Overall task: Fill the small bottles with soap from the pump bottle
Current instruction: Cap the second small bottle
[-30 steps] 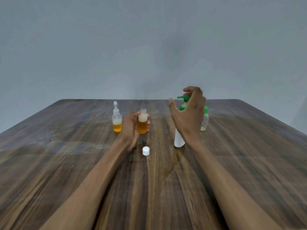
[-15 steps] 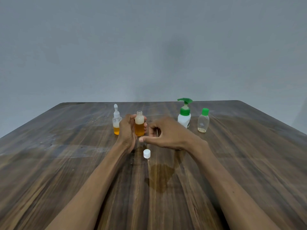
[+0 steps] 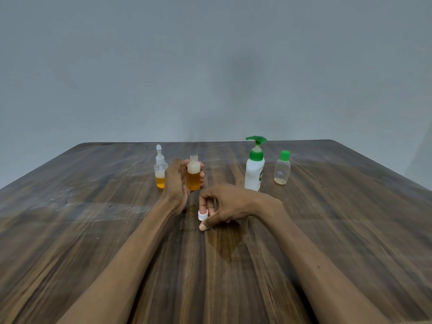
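Soap already fills most of the open bottle [image 3: 193, 175], amber below a band of foam, which we hold upright in our left hand [image 3: 175, 181], fingers curled round it, near the middle of the table [image 3: 70, 218]. Our right hand [image 3: 228, 204] pinches the white cap [image 3: 202, 215] between a fingertip and the thumb, low over the wood just in front of the bottle. To cap it well, we judge that we should lift the cap level, seat it squarely on the neck, and turn while the left hand keeps the bottle steady and upright, so no foam spills. The pump bottle [image 3: 254, 169] stands free toward the far right, a green-capped bottle [image 3: 282, 169] beside it and a dropper bottle [image 3: 160, 170] just left of our left hand.

Half a second ago the cap lay alone on the table and our right hand was up beside the bottle; now it has dropped onto the cap. A second ago it was at the pump.
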